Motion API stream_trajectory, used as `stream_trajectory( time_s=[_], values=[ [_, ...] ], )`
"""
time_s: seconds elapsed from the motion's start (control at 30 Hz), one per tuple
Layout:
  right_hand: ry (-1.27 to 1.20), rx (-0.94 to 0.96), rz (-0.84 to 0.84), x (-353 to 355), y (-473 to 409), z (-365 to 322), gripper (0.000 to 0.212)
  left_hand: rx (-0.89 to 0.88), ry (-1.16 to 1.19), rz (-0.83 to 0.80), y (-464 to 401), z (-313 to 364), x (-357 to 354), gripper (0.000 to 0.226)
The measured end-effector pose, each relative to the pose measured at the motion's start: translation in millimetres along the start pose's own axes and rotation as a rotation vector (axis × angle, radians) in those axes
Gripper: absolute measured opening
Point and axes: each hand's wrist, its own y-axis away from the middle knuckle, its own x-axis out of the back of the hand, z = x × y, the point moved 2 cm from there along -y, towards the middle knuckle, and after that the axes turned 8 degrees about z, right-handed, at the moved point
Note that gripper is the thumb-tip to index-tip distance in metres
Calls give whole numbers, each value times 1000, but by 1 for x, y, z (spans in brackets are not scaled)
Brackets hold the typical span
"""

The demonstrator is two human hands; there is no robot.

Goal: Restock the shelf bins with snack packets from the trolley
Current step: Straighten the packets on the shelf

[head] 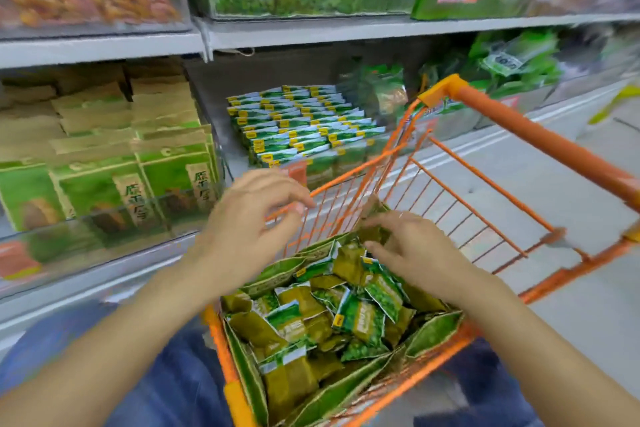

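Lying in the trolley [485, 218], snack packets [360, 319] sit under the right hand [412, 246].

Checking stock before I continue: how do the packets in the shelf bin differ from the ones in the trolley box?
The shelf bin packets stand in neat, close rows; the trolley box packets lie jumbled at all angles. Neither hand touches the bin packets; the right hand reaches among the box packets, the left hand hovers beside. Both lots look alike: green and white.
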Motion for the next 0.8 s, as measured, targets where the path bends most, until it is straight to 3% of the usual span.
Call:
stream_trajectory(
  time_s=[0.2, 0.37, 0.47, 0.63, 0.73, 0.8],
  values=[
    [352, -93, -448, -17, 8, 24, 47, 15, -15, -298, 12, 0, -42, 35],
    [289, -27, -863, -31, 2, 22, 71, 98, -51, -490, 16, -12, -60, 36],
    [441, 121, -828, -39, -4, 17, 69, 90, -88, -557, 18, -17, -66, 26],
    [626, 333, -628, -47, -14, 8, 30, 136, -148, -577, 20, -26, -61, 27],
    [443, 297, -504, -42, -26, 13, 20, 202, -114, -520, 19, -26, -56, 21],
    [86, 138, -340, -26, -37, 17, 17, 296, -17, -398, 14, -26, -51, 15]
  ],
)
